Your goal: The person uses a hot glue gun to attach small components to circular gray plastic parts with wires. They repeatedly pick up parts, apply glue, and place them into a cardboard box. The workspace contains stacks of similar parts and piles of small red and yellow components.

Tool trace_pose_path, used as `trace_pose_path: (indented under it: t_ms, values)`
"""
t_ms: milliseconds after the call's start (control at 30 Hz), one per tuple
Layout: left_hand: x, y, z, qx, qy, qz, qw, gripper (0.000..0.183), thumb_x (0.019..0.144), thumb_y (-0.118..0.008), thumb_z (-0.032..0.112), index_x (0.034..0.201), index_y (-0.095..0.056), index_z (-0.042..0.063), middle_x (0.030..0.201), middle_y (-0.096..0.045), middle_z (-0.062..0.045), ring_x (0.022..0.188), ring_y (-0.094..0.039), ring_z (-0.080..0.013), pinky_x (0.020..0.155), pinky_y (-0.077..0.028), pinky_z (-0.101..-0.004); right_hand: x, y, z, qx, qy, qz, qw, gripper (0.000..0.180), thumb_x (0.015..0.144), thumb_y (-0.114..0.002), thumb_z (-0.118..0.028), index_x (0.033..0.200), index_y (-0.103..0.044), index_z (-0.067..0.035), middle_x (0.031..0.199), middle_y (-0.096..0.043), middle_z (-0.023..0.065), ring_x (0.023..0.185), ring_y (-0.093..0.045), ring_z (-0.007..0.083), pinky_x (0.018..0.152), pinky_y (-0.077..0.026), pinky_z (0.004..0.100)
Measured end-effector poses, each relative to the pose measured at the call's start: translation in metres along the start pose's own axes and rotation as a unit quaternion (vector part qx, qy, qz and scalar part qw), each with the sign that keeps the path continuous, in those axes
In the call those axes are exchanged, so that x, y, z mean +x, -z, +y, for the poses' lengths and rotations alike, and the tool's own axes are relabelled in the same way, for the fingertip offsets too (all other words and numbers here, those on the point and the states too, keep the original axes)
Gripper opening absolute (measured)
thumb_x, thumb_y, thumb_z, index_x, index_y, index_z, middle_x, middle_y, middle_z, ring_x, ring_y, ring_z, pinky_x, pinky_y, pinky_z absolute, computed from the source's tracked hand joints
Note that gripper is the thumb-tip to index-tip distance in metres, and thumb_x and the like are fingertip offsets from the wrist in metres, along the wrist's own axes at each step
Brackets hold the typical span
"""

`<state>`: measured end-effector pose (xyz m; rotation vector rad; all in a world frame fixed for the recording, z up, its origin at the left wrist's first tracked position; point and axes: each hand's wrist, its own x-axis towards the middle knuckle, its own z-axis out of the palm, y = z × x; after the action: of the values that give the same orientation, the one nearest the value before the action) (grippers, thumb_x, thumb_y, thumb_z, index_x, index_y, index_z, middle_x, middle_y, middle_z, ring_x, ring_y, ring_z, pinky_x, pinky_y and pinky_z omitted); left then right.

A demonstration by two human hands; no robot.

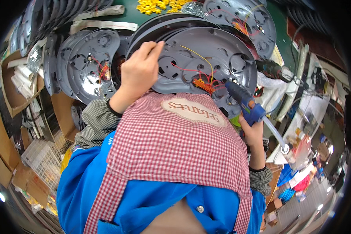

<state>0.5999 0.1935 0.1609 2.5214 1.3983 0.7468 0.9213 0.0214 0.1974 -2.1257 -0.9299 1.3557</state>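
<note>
A grey plastic housing shell (pixel 190 44) leans up in front of me, its ribbed inner side towards me. My left hand (pixel 142 67) is closed at its left edge, fingers curled and partly hiding the rim. Inside the shell run red wires and a loose yellow wire (pixel 206 60), joined to a small orange circuit board (pixel 203 84). In my right hand (pixel 253 131) is a blue hot glue gun (pixel 247 102), its nozzle end over the shell's lower right part. A translucent glue stick (pixel 273 131) sticks out of the gun's back.
More wired grey shells stand at the left (pixel 90 64) and upper right (pixel 248 26). Yellow plastic parts (pixel 161 5) lie on the green tabletop (pixel 128 13). A dark power tool (pixel 272 70) and cables are at the right. An open cardboard box (pixel 10 96) holds white rolls at the left.
</note>
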Motion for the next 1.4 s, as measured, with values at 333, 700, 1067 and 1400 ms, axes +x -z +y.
trace_pose_path:
  t_ms: [333,700,1067,1400]
  values:
    - [-0.001,0.044,-0.012,-0.098,-0.038,0.147,0.984,0.029,0.071,-0.061,-0.003,0.099,-0.066,0.001,0.089,-0.067,-0.012,0.072,-0.067,-0.0216,0.053,-0.053,-0.0263,0.013,-0.013,-0.017,0.196,0.093,-0.051,0.975,0.055,0.075,-0.066,-0.012,0.122,-0.043,0.006,0.102,-0.061,0.0167,0.094,-0.060,0.0241,0.087,-0.045,0.0355]
    - [-0.252,0.167,-0.287,-0.060,0.474,0.469,0.743,0.031,0.083,-0.056,-0.007,0.114,-0.057,-0.008,0.103,-0.065,-0.012,0.090,-0.062,-0.0162,0.082,-0.048,-0.0267,0.044,-0.031,-0.037,0.271,0.130,-0.097,0.949,0.062,0.071,-0.059,-0.026,0.122,-0.042,0.006,0.098,-0.061,0.0211,0.093,-0.060,0.0297,0.089,-0.044,0.0404]
    - [-0.023,0.049,-0.042,-0.094,0.079,0.071,0.990,0.029,0.075,-0.069,0.019,0.102,-0.065,0.010,0.091,-0.065,-0.008,0.073,-0.063,-0.0218,0.065,-0.051,-0.0290,0.044,-0.055,-0.039,0.237,0.081,-0.093,0.964,0.045,0.073,-0.063,-0.005,0.114,-0.049,0.007,0.100,-0.062,0.0172,0.096,-0.061,0.0258,0.089,-0.044,0.0377]
    - [-0.027,0.028,-0.047,-0.093,0.195,0.018,0.976,0.028,0.081,-0.062,0.013,0.108,-0.064,0.014,0.089,-0.066,-0.006,0.074,-0.064,-0.0237,0.061,-0.051,-0.0318,0.036,-0.068,-0.059,0.277,0.100,-0.145,0.945,0.055,0.072,-0.066,-0.010,0.120,-0.044,0.005,0.103,-0.061,0.0202,0.101,-0.059,0.0298,0.088,-0.045,0.0397]
